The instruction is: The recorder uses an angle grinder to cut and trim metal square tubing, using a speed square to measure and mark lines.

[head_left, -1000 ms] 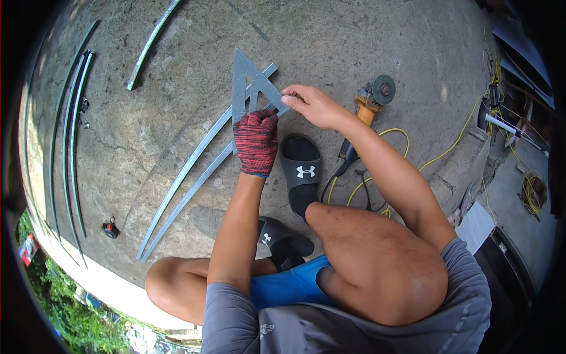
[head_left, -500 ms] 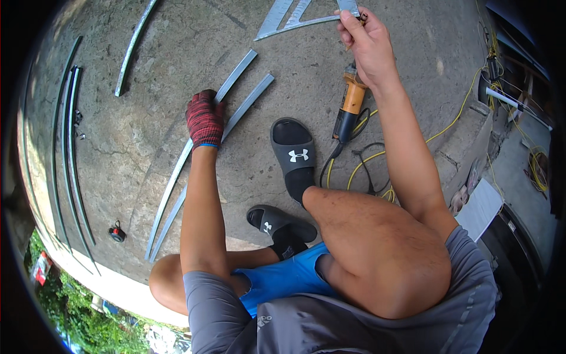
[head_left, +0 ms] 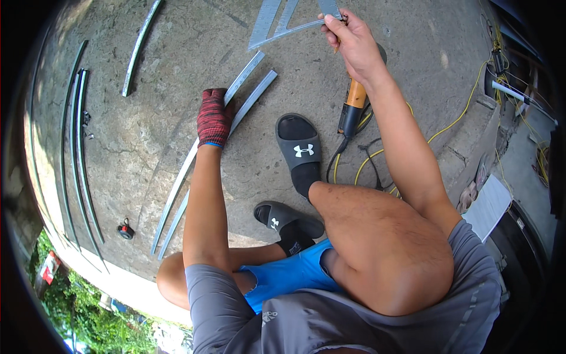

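Note:
My left hand [head_left: 213, 120], in a red and black knit glove, is closed around a long silver metal bar [head_left: 244, 76] low over the concrete. A second, similar bar [head_left: 254, 98] lies alongside it on the right. At the top, my bare right hand [head_left: 355, 48] pinches the corner of a grey triangular square [head_left: 265, 22] between thumb and fingers. A small thin brown thing, too small to name, also shows at those fingers. The square's upper part runs out of view.
An orange and black angle grinder [head_left: 355, 99] lies under my right forearm, its cord beside a yellow cable [head_left: 451, 125]. More metal bars [head_left: 80, 138] lie at left, another bar [head_left: 139, 50] at upper left. A tape measure [head_left: 125, 229] rests near the lower left.
My right hand has moved left with the square, which has turned slightly. My left hand keeps its hold on the bar. The whole view has shifted a little.

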The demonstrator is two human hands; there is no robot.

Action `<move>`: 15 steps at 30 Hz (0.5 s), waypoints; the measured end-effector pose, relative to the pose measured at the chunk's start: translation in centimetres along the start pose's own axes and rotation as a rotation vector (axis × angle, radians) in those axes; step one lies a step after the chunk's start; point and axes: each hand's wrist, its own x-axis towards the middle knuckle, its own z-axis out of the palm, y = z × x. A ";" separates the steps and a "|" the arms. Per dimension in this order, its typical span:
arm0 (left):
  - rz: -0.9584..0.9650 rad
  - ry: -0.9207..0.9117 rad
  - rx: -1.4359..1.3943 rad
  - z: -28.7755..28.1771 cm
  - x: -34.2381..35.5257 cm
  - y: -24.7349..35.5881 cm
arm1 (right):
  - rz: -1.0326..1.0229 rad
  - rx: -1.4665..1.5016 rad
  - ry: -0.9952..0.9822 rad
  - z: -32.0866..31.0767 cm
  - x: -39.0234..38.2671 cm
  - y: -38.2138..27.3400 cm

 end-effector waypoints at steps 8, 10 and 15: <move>0.011 0.255 0.036 -0.4 -1.5 -1.3 | 0.386 -0.115 -0.283 5.0 -2.0 4.3; -0.033 0.341 -0.158 -0.4 -2.0 -1.5 | 0.433 -0.126 -0.306 6.4 -2.1 6.0; 0.108 0.438 -0.078 -1.4 -2.0 3.1 | 0.543 -0.214 -0.376 8.6 -1.4 8.6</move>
